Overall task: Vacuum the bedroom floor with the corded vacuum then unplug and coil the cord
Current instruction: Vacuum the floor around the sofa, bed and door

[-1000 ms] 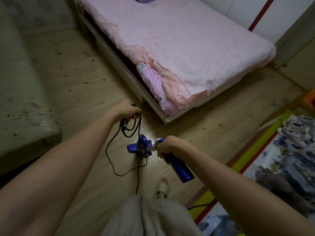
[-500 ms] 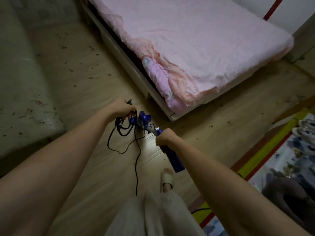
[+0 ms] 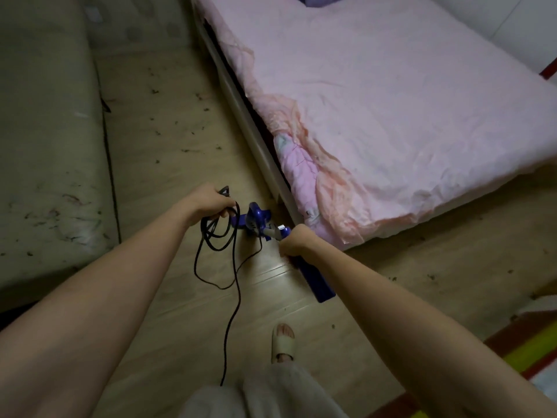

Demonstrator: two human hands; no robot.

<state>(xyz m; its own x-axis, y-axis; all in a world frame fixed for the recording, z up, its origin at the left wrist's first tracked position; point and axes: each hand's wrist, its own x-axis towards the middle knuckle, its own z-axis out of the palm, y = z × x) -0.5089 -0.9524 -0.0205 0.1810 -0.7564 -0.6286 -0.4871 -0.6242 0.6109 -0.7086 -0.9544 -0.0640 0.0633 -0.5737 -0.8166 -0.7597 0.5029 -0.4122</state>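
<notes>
Head view: left hand grips looped black cord; right hand grips blue vacuum, near the pink bed. Crumbs dot the floor.

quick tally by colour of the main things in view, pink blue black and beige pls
pink: 1, the bed cover
blue: 1, the vacuum, gripped by the right hand
black: 1, the cord, loops held in the left hand
beige: 1, the slipper
total: 4
</notes>
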